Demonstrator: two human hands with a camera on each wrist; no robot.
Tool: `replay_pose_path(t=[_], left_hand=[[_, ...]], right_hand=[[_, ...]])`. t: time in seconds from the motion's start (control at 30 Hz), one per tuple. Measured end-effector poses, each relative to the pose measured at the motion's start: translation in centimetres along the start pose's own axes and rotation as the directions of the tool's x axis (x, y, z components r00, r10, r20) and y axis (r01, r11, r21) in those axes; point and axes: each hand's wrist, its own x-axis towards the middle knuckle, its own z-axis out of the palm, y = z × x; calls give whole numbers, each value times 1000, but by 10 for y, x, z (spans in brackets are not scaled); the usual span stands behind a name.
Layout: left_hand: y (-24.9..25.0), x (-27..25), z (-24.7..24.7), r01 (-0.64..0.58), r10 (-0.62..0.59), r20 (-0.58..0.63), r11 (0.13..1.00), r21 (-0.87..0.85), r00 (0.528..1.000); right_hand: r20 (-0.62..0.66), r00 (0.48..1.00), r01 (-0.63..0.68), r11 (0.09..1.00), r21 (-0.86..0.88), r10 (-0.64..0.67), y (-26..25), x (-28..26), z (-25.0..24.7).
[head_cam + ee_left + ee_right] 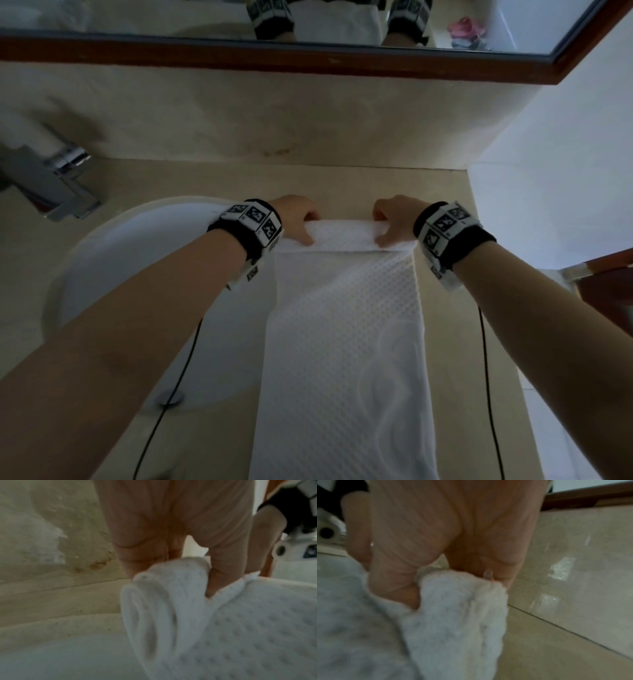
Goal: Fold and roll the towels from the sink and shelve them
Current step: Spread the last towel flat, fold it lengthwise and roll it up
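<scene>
A white waffle-textured towel (346,342) lies folded into a long strip on the beige counter, running from the near edge toward the wall. Its far end is turned over into a short roll (344,233). My left hand (299,219) grips the roll's left end, thumb tucked under the fold and fingers curled over the top. My right hand (394,221) grips the right end the same way. In the left wrist view the rolled layers (164,601) show edge-on under the left hand (173,555). The right wrist view shows the right hand (453,563) pinching the towel (453,615).
A white round sink (137,291) sits left of the towel, partly under my left forearm, with a chrome tap (54,178) behind it. A wood-framed mirror (308,58) hangs on the wall ahead. A white wall (565,171) closes the right side.
</scene>
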Motion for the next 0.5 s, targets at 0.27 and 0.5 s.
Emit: replay_pose_path(t=[0.27, 0.5], left_hand=[[18, -8, 30, 10, 82, -320, 962, 274, 944], [10, -13, 7, 30, -65, -104, 952, -306, 992]], right_hand=[[-347, 937, -25, 984, -177, -39, -10, -15, 33], [-59, 998, 26, 891, 454, 1, 8, -18, 15]])
